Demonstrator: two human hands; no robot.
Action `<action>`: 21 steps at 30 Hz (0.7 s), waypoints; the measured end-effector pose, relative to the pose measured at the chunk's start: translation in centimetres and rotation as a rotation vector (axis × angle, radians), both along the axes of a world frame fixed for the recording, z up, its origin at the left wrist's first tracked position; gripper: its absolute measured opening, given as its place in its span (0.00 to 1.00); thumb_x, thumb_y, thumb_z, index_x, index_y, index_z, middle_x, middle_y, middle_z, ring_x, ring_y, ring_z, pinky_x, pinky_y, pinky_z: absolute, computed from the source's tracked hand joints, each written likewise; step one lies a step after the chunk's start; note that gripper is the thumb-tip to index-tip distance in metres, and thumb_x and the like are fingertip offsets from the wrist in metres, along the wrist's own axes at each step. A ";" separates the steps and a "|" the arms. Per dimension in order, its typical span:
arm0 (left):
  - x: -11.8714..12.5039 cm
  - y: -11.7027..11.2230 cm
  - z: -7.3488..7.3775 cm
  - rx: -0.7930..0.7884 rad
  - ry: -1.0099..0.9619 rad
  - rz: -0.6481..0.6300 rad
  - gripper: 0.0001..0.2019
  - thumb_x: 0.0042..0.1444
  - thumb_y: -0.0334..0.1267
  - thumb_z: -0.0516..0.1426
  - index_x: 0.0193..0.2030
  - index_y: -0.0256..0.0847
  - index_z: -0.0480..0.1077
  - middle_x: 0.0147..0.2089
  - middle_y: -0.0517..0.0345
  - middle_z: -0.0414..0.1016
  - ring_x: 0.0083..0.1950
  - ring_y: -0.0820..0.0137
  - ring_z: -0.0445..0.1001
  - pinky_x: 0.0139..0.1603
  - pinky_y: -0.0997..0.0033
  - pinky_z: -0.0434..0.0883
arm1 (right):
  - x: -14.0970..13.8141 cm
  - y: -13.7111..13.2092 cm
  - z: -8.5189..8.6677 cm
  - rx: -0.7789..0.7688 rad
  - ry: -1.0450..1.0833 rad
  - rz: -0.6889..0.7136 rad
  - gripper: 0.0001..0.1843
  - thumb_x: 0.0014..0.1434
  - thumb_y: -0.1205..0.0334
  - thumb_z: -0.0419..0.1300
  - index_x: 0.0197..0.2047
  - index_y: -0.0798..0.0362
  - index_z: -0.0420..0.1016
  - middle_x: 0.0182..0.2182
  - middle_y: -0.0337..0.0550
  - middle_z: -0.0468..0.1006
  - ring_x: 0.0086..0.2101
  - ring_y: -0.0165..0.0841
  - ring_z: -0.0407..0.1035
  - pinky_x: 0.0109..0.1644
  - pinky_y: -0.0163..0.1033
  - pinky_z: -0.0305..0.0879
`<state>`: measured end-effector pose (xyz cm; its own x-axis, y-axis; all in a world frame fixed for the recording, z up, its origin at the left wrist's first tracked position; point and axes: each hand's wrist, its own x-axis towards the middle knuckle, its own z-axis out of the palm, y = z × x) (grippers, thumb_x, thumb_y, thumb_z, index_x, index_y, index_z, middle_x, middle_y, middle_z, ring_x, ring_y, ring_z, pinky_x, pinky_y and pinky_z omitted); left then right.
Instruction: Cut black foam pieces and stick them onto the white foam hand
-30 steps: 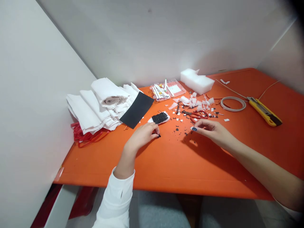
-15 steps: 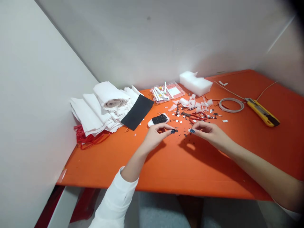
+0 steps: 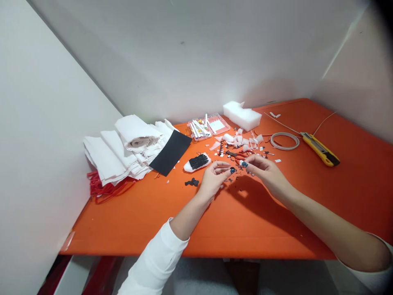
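My left hand (image 3: 214, 178) is over the middle of the table, thumb and fingertips brought together in a pinch. Whatever lies between them is too small to make out. Just right of it, my right hand (image 3: 266, 172) also pinches, and its fingertips hide anything held. Dark polish shows on both thumbnails. Left of my left hand rests a small pile of black cut pieces (image 3: 192, 182). Behind it lies a small white foam block covered with overlapping black pieces (image 3: 198, 162). Red-handled scissors (image 3: 238, 155) lie among scraps beyond my hands, partly covered by my right fingers.
A black sheet (image 3: 171, 153) leans against stacked white cloth or paper (image 3: 107, 157), with red straps (image 3: 98, 188) below. Behind are a clear case of markers (image 3: 199, 130) and white foam (image 3: 242, 115). A coiled strip (image 3: 285, 141) and yellow box cutter (image 3: 321, 149) lie right.
My hands have come closer together, the left one shifting right. The black pieces left of it have come into view. The camera view has tilted and shifted slightly.
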<state>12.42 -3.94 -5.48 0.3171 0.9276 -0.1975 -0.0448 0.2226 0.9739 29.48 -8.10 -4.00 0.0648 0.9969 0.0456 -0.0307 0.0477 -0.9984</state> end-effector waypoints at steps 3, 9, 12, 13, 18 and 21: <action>-0.4 0.0 0.1 -0.031 0.000 0.036 0.20 0.42 0.45 0.67 0.40 0.37 0.75 0.33 0.59 0.73 0.21 0.83 0.60 0.15 0.83 0.53 | -0.2 -0.1 0.0 -0.018 -0.025 0.056 0.12 0.53 0.52 0.64 0.31 0.52 0.71 0.27 0.36 0.69 0.29 0.29 0.61 0.35 0.35 0.58; -0.4 -0.6 0.7 -0.061 -0.027 0.050 0.16 0.44 0.44 0.66 0.39 0.38 0.78 0.30 0.60 0.72 0.23 0.82 0.61 0.16 0.83 0.54 | -0.3 -0.3 -0.3 0.009 -0.125 0.126 0.12 0.56 0.51 0.61 0.32 0.52 0.72 0.29 0.38 0.72 0.31 0.31 0.64 0.35 0.36 0.59; -0.3 -0.9 1.0 -0.067 -0.020 0.047 0.17 0.44 0.43 0.66 0.40 0.38 0.79 0.30 0.59 0.73 0.22 0.83 0.60 0.16 0.82 0.53 | -0.3 -0.3 -0.3 0.028 -0.197 0.123 0.13 0.56 0.50 0.60 0.32 0.52 0.73 0.29 0.40 0.73 0.31 0.32 0.65 0.35 0.37 0.60; -0.2 -1.0 1.1 -0.069 -0.018 0.046 0.17 0.44 0.43 0.66 0.40 0.37 0.79 0.30 0.59 0.73 0.22 0.82 0.60 0.16 0.82 0.53 | -0.2 -0.3 -0.3 0.031 -0.219 0.121 0.13 0.57 0.50 0.60 0.32 0.52 0.73 0.29 0.40 0.74 0.31 0.33 0.65 0.35 0.37 0.60; 0.1 -1.6 1.3 -0.094 -0.019 0.054 0.16 0.45 0.42 0.66 0.40 0.37 0.79 0.27 0.60 0.72 0.21 0.82 0.60 0.16 0.82 0.53 | -0.2 -0.2 -0.4 0.038 -0.283 0.099 0.15 0.56 0.48 0.60 0.31 0.53 0.74 0.30 0.42 0.76 0.31 0.34 0.67 0.35 0.38 0.62; 0.2 -1.8 1.4 -0.117 -0.042 0.070 0.15 0.44 0.42 0.66 0.38 0.36 0.79 0.27 0.59 0.72 0.21 0.82 0.60 0.17 0.82 0.54 | -0.2 -0.3 -0.4 0.029 -0.293 0.090 0.16 0.56 0.47 0.60 0.30 0.53 0.74 0.29 0.42 0.76 0.30 0.34 0.68 0.35 0.38 0.63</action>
<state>12.65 -5.76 -4.09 0.2631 0.9190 -0.2936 -0.1046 0.3297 0.9383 29.23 -8.35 -4.35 -0.0434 0.9960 0.0777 0.2527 0.0862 -0.9637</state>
